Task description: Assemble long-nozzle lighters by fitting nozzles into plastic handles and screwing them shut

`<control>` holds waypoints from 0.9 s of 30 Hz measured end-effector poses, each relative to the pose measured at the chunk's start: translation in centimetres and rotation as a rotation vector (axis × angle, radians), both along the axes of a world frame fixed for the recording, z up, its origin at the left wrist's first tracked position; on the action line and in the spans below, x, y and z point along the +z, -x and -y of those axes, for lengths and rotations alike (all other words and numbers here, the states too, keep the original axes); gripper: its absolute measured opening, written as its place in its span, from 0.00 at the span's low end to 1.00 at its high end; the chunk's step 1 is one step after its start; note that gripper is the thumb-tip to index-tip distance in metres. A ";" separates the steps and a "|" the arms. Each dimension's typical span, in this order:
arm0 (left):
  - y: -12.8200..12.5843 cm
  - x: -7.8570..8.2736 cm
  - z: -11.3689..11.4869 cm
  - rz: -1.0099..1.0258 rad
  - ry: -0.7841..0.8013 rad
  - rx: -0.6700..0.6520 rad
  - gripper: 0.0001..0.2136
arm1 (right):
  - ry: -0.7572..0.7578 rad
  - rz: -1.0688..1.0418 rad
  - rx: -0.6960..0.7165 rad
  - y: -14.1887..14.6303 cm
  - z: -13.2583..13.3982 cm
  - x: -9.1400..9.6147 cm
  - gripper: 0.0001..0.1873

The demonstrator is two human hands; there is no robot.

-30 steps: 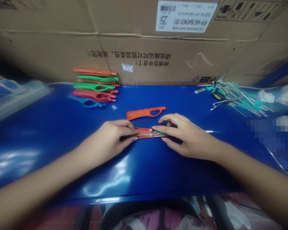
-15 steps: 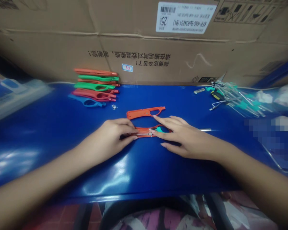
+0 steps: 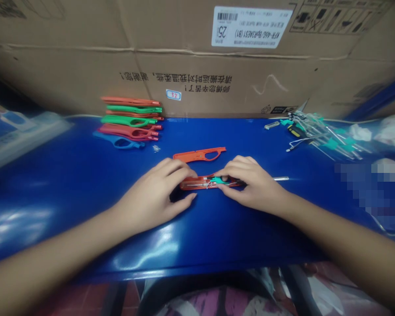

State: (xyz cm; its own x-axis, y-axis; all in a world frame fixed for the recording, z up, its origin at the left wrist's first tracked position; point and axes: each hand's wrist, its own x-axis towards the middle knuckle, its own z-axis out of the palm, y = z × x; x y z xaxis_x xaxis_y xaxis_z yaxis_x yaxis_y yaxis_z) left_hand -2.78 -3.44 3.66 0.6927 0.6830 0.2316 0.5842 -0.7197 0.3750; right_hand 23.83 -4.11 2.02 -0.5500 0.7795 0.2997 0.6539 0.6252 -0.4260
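An orange plastic shell half (image 3: 197, 182) lies on the blue table (image 3: 85, 184) with a green trigger piece (image 3: 220, 180) and a metal rod in it. My left hand (image 3: 158, 191) rests on the shell's left end, fingers curled over it and thumb on the table. My right hand (image 3: 250, 182) pinches the green trigger piece and the shell's right end. A metal rod tip (image 3: 281, 178) sticks out to the right of this hand. A second orange shell half (image 3: 200, 154) lies just behind, untouched.
A stack of orange, green, red and blue shell halves (image 3: 130, 122) sits at the back left. A pile of metal rods with green pieces (image 3: 319, 134) lies at the back right. A large cardboard box (image 3: 197, 61) stands along the table's rear edge.
My left hand slid right and forward over the shell's left end. My right hand's fingers, stretched out half a second ago, curled and closed on the green piece.
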 end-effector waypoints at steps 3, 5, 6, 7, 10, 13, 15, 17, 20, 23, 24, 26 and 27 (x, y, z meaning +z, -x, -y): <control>-0.2 -0.4 0.2 -0.023 -0.006 -0.067 0.13 | -0.003 -0.016 -0.017 0.2 0.0 -0.4 0.07; -0.2 -0.7 0.3 -0.043 -0.003 -0.109 0.16 | 0.012 -0.028 -0.007 0.2 -0.1 -0.6 0.08; -0.3 -0.9 0.3 -0.055 -0.002 -0.123 0.17 | 0.021 -0.031 0.002 0.2 -0.2 -0.6 0.08; -0.3 -1.0 0.4 -0.067 -0.004 -0.134 0.18 | 0.030 -0.031 0.011 0.2 -0.2 -0.7 0.08; -0.4 -1.3 0.5 -0.097 -0.031 -0.157 0.21 | 0.048 -0.012 0.035 0.1 -0.2 -0.5 0.09; -0.4 -1.4 0.5 -0.112 -0.035 -0.165 0.21 | 0.059 0.007 0.061 -0.1 0.0 0.0 0.15; -0.4 -1.4 0.6 -0.107 -0.024 -0.166 0.21 | 0.066 0.023 0.085 -0.3 0.2 0.3 0.20; -0.5 -1.4 0.6 -0.102 -0.015 -0.171 0.21 | 0.088 0.054 0.122 -0.6 0.4 0.8 0.24; -0.5 -1.5 0.6 -0.110 -0.004 -0.168 0.21 | 0.130 0.100 0.166 -1.0 0.5 1.7 0.28; -0.5 -1.5 0.6 -0.118 0.000 -0.157 0.20 | 0.167 0.127 0.135 -1.7 0.4 2.7 0.23; -0.5 -1.5 0.6 -0.120 0.001 -0.153 0.20 | 0.182 0.134 0.113 -1.9 0.3 2.9 0.20; -0.4 -1.4 0.6 -0.120 0.005 -0.148 0.19 | 0.219 0.150 0.066 -2.4 0.0 3.1 0.12; -0.4 -1.4 0.7 -0.120 0.008 -0.145 0.19 | 0.241 0.159 0.040 -2.6 -0.2 3.2 0.10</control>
State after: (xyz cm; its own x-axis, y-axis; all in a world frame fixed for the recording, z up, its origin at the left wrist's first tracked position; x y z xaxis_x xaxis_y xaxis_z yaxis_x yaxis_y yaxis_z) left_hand -2.36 -4.10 2.26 0.8062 0.5757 0.1365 0.5158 -0.7969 0.3145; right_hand 26.48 -3.89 5.18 -0.6074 0.7943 0.0157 0.7010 0.5451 -0.4599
